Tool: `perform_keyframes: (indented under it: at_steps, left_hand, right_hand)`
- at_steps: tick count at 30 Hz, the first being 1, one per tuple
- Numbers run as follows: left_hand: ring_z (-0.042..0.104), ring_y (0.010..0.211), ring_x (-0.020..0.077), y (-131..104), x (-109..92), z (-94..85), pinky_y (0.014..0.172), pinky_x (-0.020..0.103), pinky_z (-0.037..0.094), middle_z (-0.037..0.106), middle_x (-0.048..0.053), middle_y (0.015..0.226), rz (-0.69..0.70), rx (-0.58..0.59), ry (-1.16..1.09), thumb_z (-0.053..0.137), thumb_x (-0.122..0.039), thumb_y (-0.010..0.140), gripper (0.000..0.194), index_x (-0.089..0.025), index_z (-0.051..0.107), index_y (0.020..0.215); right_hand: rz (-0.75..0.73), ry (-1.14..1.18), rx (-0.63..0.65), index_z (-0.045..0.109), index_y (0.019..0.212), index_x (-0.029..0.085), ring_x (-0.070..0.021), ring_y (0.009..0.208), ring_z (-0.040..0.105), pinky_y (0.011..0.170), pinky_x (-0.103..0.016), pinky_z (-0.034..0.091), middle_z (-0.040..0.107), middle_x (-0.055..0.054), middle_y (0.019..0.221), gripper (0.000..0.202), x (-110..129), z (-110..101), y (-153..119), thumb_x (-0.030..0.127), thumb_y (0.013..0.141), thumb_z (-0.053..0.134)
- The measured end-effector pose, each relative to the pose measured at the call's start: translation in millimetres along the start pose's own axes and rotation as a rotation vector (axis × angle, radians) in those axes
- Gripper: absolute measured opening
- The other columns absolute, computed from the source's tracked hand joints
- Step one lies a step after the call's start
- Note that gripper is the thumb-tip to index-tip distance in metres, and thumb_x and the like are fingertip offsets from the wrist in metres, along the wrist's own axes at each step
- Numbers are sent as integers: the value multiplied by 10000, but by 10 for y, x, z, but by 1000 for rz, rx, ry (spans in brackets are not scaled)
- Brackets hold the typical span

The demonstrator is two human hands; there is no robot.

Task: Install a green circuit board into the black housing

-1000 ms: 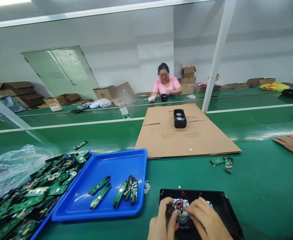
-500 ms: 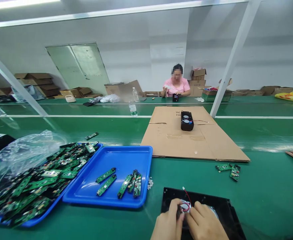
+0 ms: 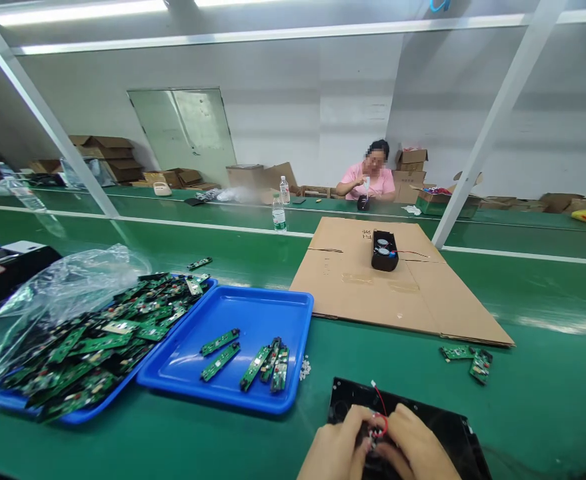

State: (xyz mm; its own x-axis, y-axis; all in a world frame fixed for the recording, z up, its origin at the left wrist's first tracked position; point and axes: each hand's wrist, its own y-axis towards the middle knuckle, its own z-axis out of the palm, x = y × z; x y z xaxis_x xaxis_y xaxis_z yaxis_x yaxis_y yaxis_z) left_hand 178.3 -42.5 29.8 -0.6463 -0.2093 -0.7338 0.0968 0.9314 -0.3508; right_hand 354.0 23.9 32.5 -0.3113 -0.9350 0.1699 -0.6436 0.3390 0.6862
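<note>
**Fingers on the wires, speaker part not yet closed up**

While pinched together over the black case (image 3: 447, 427), fingertips (image 3: 367, 437) closed on a small bunch of red wires (image 3: 380, 417); whether anything more sits inside that grip, cannot tell. Left hand (image 3: 335, 450) and right hand (image 3: 415, 447) touching each other above the case's near end. Judged as mid-way: wires loose and sticking up, case open, board fitting seemingly left to do. Just left of the case, a blue tray (image 3: 253, 313) holding a few green boards (image 3: 267, 363). Further left, a heap of boards (image 3: 93, 340) under a plastic bag (image 3: 67, 283). Beyond the case, flat cardboard (image 3: 403, 287) bearing a finished-looking black unit (image 3: 385, 251). Right of the case, two loose boards (image 3: 467, 359).
</note>
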Motion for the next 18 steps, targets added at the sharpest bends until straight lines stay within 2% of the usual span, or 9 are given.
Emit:
perform_keyframes:
  at_steps: [2,5,8,11,14,16,18]
  left_hand:
    - [667,622,186,0,26,28,711,262,531,725,-14,772,-33,-25,-25,480,-192,808,415,-367,599,1165]
    - [677,618,208,2,81,84,621,255,533,714,-1,738,-44,-80,-54,458,-272,829,394,-368,580,1191]
    - [692,639,217,14,122,126,591,252,528,719,21,755,-68,-75,-34,433,-277,836,409,-324,557,1223]
    - [697,647,194,27,147,147,584,226,525,735,15,787,-49,-79,-110,411,-263,846,396,-318,556,1211]
    - [695,636,183,41,159,157,572,222,519,747,9,821,-47,-76,-160,409,-246,846,386,-333,567,1188]
    - [704,666,185,48,157,155,600,227,527,753,18,861,-60,-62,-178,415,-234,847,370,-319,561,1177]
    - [718,741,200,38,143,141,679,242,537,756,29,859,-66,-73,-212,434,-243,849,341,-294,551,1165]
  right_hand:
    - [-70,28,111,609,907,247,-30,475,584,421,-88,474,627,30,556,85,-6,2,6,191,845,624]
    - [70,59,129,593,934,280,-79,492,598,399,-137,478,647,23,595,91,7,101,-121,226,862,583]
    - [214,21,154,555,892,282,-128,571,611,471,-210,536,658,27,680,106,43,254,-297,188,867,513]
    - [242,-15,115,536,860,268,-138,581,602,488,-237,542,640,30,674,92,66,336,-343,190,871,489]
    - [196,10,67,551,804,275,-114,516,591,418,-197,489,628,24,606,96,66,260,-218,238,880,506]
    - [176,74,103,567,794,283,-89,512,605,422,-157,479,638,23,593,96,57,136,-97,242,876,542]
    - [209,140,164,594,854,299,-84,588,646,497,-139,521,673,15,661,53,33,15,-7,253,875,578]
